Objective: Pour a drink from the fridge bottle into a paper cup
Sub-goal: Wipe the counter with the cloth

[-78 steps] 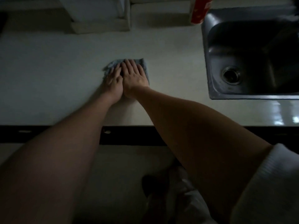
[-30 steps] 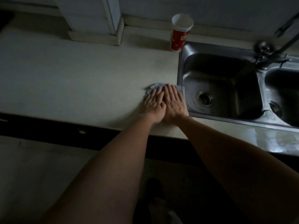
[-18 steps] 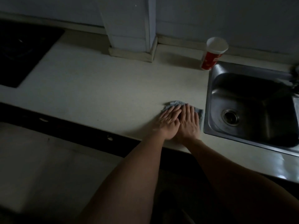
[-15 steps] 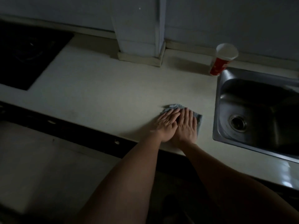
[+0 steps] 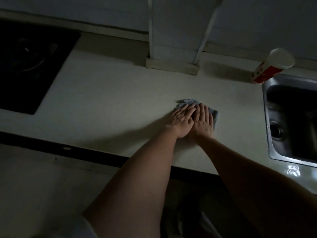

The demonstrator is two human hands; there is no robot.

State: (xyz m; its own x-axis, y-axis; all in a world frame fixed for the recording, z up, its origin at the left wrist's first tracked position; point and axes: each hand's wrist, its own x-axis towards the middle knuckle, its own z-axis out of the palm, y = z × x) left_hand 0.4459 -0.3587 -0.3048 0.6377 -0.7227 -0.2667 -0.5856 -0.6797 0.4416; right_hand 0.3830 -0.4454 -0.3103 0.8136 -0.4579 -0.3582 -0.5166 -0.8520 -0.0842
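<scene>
A red and white paper cup (image 5: pixel 269 67) stands upright at the back of the pale counter (image 5: pixel 111 100), beside the sink's far left corner. No bottle is in view. My left hand (image 5: pixel 181 120) and my right hand (image 5: pixel 203 121) lie side by side, fingers straight, pressing flat on a small blue-grey cloth (image 5: pixel 188 101) in the middle of the counter. Most of the cloth is hidden under my hands. The cup is well to the right of and behind them.
A steel sink (image 5: pixel 291 121) with a drain fills the right edge. A black hob (image 5: pixel 27 66) is set into the counter at the left. A white box-like column (image 5: pixel 173 43) stands at the back wall. The counter's dark front edge (image 5: pixel 85 152) runs below my hands.
My two hands have slid the cloth leftward along the counter, away from the sink's edge. The view has swung left, bringing the hob into sight.
</scene>
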